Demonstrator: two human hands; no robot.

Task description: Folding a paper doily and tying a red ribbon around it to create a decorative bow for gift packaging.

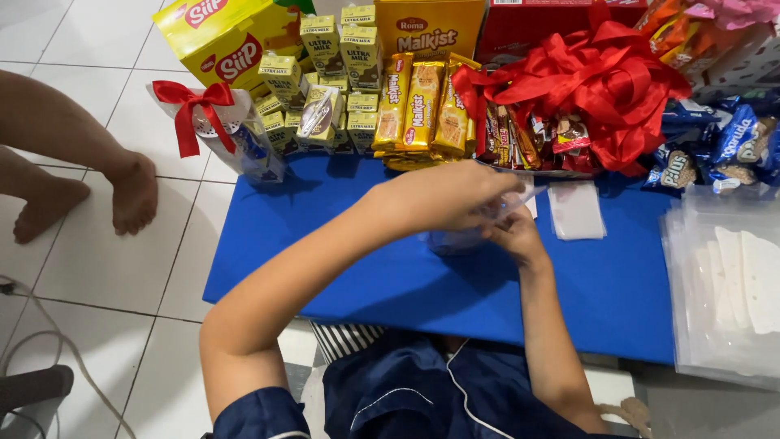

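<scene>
both hands, left hand (443, 195) and right hand (513, 234), are pinched together on a clear plastic bag (459, 238) over the blue tabletop (341, 252), looks like opening it; next move needs snacks (528, 134) slipped in

Bright, even room light and a mostly sharp picture.
The light falls from above, so soft dark shadows lie on the blue mat (422, 284) right under the fingers (496, 183) and along both arms. The clear plastic bag (467, 236) held in the fingers looks a bit blurry. Beyond the fingers, the red ribbon (601, 81) is very bright. Lines bend slightly at the picture's edges.
</scene>
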